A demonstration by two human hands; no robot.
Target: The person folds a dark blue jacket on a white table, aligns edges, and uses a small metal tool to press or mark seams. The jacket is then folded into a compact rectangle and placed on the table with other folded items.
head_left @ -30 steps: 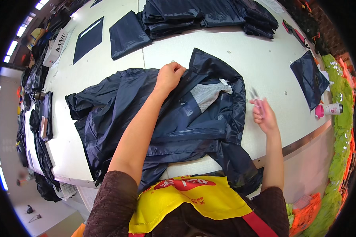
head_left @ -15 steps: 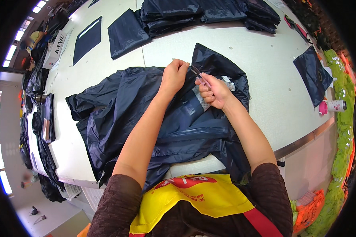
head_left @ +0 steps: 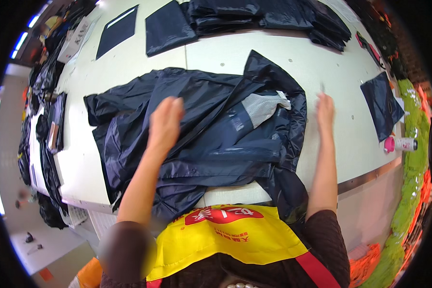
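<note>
Spreading across the white cutting table (head_left: 129, 62) in front of you lies a dark navy jacket (head_left: 211, 144), opened out with its pale grey mesh lining (head_left: 261, 108) showing near the jacket's upper right. Your left hand (head_left: 165, 122) hovers flat over the jacket's middle, fingers together and loosely extended, holding nothing; it is blurred, so you cannot tell whether the palm touches the cloth. Your right hand (head_left: 324, 108) is just off the jacket's right edge, over bare table, with a thin small tool (head_left: 321, 88) at its fingertips; it is too blurred to tell which tool. Beyond the jacket, at the table's far side, sits a stack of folded navy pieces (head_left: 269, 19). Right of the jacket lies a single navy fabric panel (head_left: 381, 103), and near it a pink-capped bottle (head_left: 401, 144).
</note>
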